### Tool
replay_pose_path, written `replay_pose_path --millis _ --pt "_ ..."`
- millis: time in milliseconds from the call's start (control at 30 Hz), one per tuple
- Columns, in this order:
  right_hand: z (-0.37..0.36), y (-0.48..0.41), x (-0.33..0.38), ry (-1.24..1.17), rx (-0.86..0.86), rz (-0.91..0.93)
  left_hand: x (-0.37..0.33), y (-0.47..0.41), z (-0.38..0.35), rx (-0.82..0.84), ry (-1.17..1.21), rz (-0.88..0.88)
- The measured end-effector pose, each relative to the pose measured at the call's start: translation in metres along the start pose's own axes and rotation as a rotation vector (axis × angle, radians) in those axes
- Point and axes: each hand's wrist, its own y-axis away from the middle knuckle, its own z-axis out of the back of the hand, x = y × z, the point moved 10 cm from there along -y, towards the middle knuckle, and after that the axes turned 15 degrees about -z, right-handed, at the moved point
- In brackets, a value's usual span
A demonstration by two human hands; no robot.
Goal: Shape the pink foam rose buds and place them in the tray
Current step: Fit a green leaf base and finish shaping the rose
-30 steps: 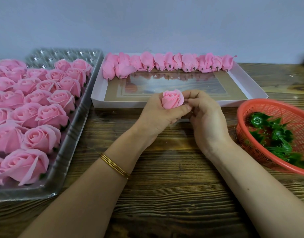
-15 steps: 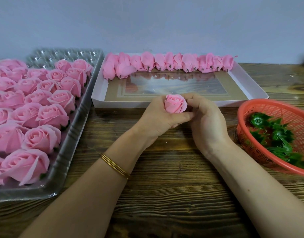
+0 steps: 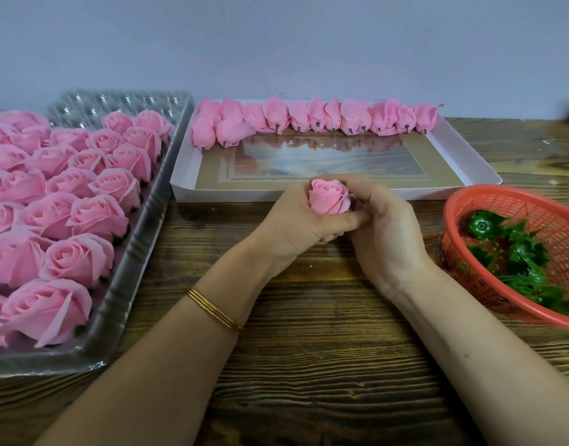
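As you hold it now: the rose bud (image 3: 329,197) stands upright between both hands, over the desk (image 3: 308,365) by the near wall of the white box (image 3: 469,162).
Fingers: your left hand (image 3: 292,223) wraps the bud's lower half, and your right hand (image 3: 386,226) curls round its far side.
Handling: probably very light and soft, and the petals crease easily, so press gently.
Hold point: low, at the base, not by the petal edges.
Destination: the tray (image 3: 128,252) on your left, where empty cups show at the far end.

One head-worn wide-angle view looks forward and down, close over the table (image 3: 308,365), facing the wall (image 3: 276,43)
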Motion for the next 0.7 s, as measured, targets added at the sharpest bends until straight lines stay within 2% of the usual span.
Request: replay_pose_path --millis 500,700 --pt "-0.001 0.001 -0.001 -0.107 0.021 -0.062 0.007 -0.002 0.002 -0.008 -0.05 0.025" --pt "0.01 0.001 0.014 -0.051 -0.031 0.034 0.008 0.0 0.0 0.015 -0.083 0.032"
